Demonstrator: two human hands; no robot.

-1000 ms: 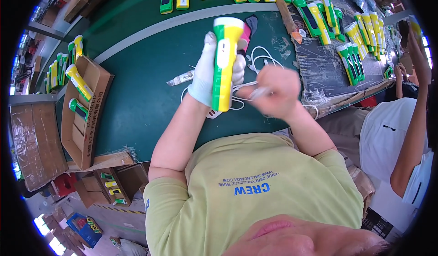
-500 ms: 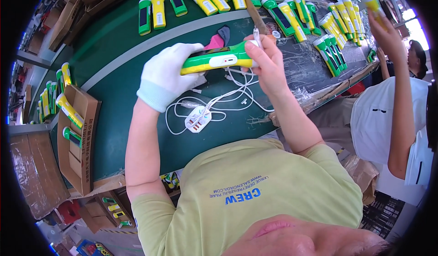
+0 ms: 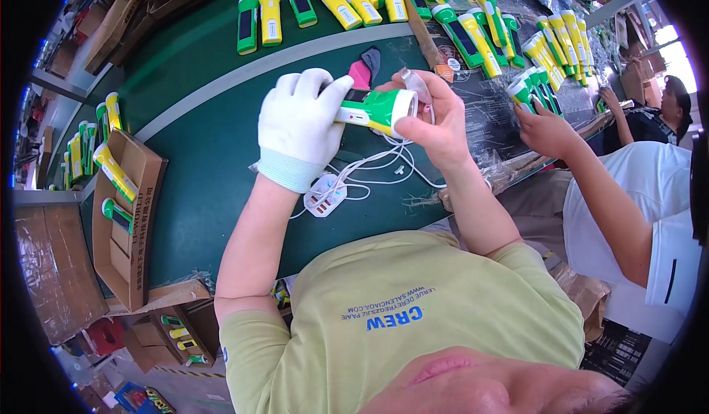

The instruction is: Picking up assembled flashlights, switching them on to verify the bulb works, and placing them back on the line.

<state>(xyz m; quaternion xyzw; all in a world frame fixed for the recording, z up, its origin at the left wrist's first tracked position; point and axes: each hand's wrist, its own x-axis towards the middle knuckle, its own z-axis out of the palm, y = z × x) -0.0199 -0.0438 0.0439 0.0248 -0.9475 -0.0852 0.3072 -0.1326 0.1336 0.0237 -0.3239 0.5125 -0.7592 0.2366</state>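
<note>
My left hand (image 3: 301, 122), in a white knit glove, is wrapped round the body of a green and yellow flashlight (image 3: 377, 110). The flashlight lies nearly level above the bench, its white-rimmed lens end pointing right. My bare right hand (image 3: 441, 118) is closed round that lens end, the thumb along its lower rim. A small, pale translucent piece (image 3: 416, 87) shows at the right fingers; its kind is unclear. Below the hands, white cables (image 3: 377, 161) run to a white multi-port USB charger (image 3: 325, 195). A pink and grey cloth-like item (image 3: 363, 67) lies just beyond the flashlight.
Flashlights (image 3: 342, 4) lie along the far side, and more cover the right-hand bench (image 3: 484, 111). At left stands an open cardboard box (image 3: 139, 229) with flashlights in it. A co-worker's hand (image 3: 548, 129) reaches onto the bench at right. A wooden strip (image 3: 421, 30) lies beyond my hands.
The flashlight has turned so its lens end faces more toward me. My left hand has moved right along its body. The co-worker's raised hand has come down to the flashlights on the bench.
</note>
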